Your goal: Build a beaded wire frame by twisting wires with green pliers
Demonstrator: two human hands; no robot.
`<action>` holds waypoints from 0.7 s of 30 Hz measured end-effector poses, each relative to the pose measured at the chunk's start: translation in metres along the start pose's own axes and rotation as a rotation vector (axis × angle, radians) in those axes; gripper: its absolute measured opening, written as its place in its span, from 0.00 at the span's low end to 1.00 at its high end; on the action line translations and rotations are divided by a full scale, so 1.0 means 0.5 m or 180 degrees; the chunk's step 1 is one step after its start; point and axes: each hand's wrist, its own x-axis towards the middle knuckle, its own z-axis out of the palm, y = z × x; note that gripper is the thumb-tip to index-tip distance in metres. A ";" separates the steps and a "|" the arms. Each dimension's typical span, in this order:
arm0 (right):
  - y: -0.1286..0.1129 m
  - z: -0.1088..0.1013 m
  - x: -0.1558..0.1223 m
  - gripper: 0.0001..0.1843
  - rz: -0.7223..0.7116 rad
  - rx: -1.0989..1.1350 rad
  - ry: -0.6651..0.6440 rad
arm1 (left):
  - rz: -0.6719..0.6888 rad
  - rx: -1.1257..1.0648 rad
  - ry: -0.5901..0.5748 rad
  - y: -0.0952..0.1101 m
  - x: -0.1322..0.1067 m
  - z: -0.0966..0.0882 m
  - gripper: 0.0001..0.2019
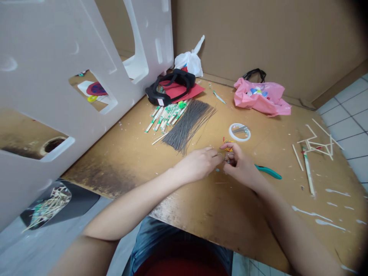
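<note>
My left hand [201, 163] and my right hand [240, 165] meet over the middle of the wooden table [201, 207], fingertips almost touching. Both hands are closed in a pinch on a small thin item between them, too small to name. A bit of red and yellow material [227, 143] shows just behind my right fingers. Teal-handled pliers [268, 171] lie under or just right of my right hand. A fan of thin grey wires [188, 124] lies just beyond my left hand.
Wrapped chopsticks [165, 117], a black headband [169, 90] on red paper, a white tape ring [240, 132], a pink plastic bag [261, 97], a white bag [189, 61], and glued stick shapes [314, 147] lie around. White foam packing [71, 76] stands left. Cardboard walls stand behind.
</note>
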 end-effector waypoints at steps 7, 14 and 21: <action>0.000 0.002 -0.002 0.23 -0.0039 -0.0021 -0.0044 | -0.0249 -0.0167 -0.0168 0.007 0.001 0.005 0.09; 0.002 0.004 0.002 0.23 0.0051 0.0134 -0.0165 | 0.0011 -0.0296 -0.0256 0.002 -0.001 -0.001 0.08; 0.003 -0.022 0.011 0.19 0.0479 0.0925 -0.0401 | -0.0594 -0.1019 0.0102 -0.016 -0.001 -0.004 0.10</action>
